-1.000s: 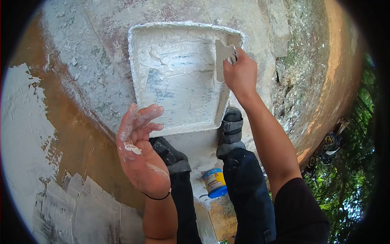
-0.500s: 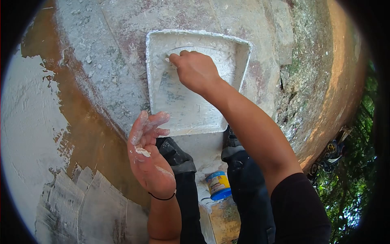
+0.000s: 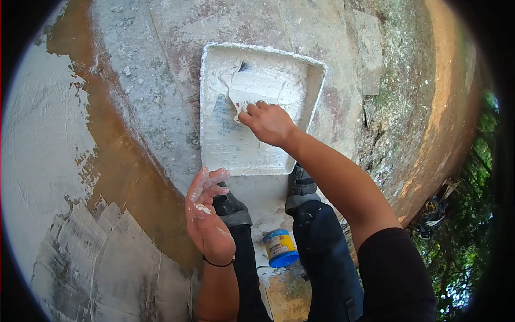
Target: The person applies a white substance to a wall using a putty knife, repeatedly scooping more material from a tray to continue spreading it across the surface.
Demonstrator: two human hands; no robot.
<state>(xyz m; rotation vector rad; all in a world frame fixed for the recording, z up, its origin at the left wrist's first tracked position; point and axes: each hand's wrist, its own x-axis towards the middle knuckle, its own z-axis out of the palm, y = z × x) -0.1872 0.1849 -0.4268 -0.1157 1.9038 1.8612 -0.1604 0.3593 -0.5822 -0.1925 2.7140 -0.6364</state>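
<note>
My right hand [image 3: 268, 122] is closed around a flat, putty-smeared scraper [image 3: 241, 97], over the middle of a white tray [image 3: 203, 115]. White putty [image 3: 263, 80] coats the tray's floor, thickest toward the far side, with a thin, streaked patch on the left. The scraper's outline partly blends into the putty, and my fingers hide its near edge. At the tray's near left corner, my left hand [image 3: 209, 214] is raised with fingers apart and slightly curled. It holds nothing; white putty sticks to its fingers and palm.
To the left stands a brown wall [image 3: 123, 155] partly coated white. My boots [image 3: 232, 206] are close to the tray's near edge. A blue and yellow tub [image 3: 280, 248] sits between my legs. Rough, stained concrete [image 3: 171, 53] surrounds the tray; greenery [image 3: 461, 252] lies at right.
My right hand has drawn back toward me from the tray's far part, and the scraper now shows more clearly. My left hand sits slightly lower and further right in view.
</note>
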